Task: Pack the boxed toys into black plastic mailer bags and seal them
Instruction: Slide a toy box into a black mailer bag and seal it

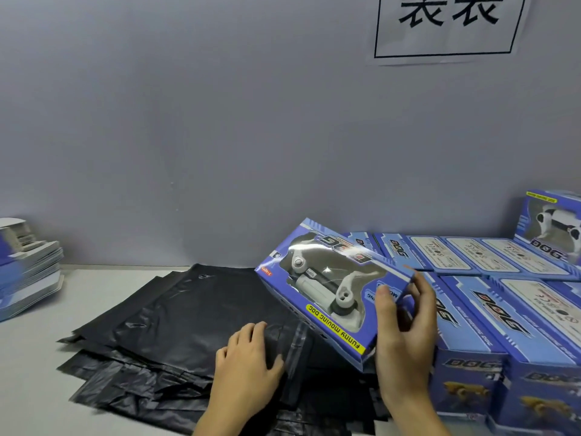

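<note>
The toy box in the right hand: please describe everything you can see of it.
The toy box is a blue cardboard carton with a clear window that shows a grey and white toy dog. A yellow strip reads "Funny moving dog". It is lifted and tilted above the black mailer bags, its print upside down to the camera. The right hand grips its near right end. The left hand does not touch it.

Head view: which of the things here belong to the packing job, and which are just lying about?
Job:
- toy box, held by the right hand
- black mailer bags, left hand resting on the top one
- boxed toys waiting at the right

Lying about:
- stack of flat card at the left
- wall sign
</note>
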### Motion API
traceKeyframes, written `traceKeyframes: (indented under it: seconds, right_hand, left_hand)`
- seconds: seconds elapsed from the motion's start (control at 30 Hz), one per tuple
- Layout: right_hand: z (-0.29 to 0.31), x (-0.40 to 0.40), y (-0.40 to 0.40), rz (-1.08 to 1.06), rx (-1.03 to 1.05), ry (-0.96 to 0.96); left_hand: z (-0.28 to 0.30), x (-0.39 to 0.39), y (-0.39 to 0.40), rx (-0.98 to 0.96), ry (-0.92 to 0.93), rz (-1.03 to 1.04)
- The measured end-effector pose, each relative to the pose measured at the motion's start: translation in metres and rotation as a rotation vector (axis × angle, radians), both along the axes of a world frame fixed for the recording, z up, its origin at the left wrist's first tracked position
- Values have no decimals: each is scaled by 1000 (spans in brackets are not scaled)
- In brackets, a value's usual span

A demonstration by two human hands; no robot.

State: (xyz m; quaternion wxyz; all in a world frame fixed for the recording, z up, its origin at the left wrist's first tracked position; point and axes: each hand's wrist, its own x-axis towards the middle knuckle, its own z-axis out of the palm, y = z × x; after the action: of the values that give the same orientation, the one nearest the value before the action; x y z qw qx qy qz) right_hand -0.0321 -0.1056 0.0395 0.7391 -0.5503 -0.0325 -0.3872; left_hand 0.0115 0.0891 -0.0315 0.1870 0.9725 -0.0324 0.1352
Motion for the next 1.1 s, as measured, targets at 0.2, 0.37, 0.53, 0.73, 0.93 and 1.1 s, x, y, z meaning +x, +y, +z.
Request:
traceKeyframes:
  seconds: [0.2, 0.37, 0.53, 0.73, 0.93, 1.1]
  right_hand:
    - [-3, -2, 6, -21, -49, 72]
    - [-11, 2, 13, -16, -19, 100]
    - [-20, 9, 15, 11, 79, 164]
    - [-31, 16, 15, 77, 196, 226]
    - [-28, 19, 6, 217, 222, 390]
    - [-29, 22, -3, 267, 129, 490]
  left_hand:
    - [10, 2, 13, -58, 41, 24]
    - [21, 2, 32, -48, 129, -23]
    - [30, 0, 47, -153, 157, -55]
    - [36, -4, 47, -271, -19, -44]
    - [37, 4, 49, -298, -204, 9]
    - [45, 1, 49, -344, -321, 63]
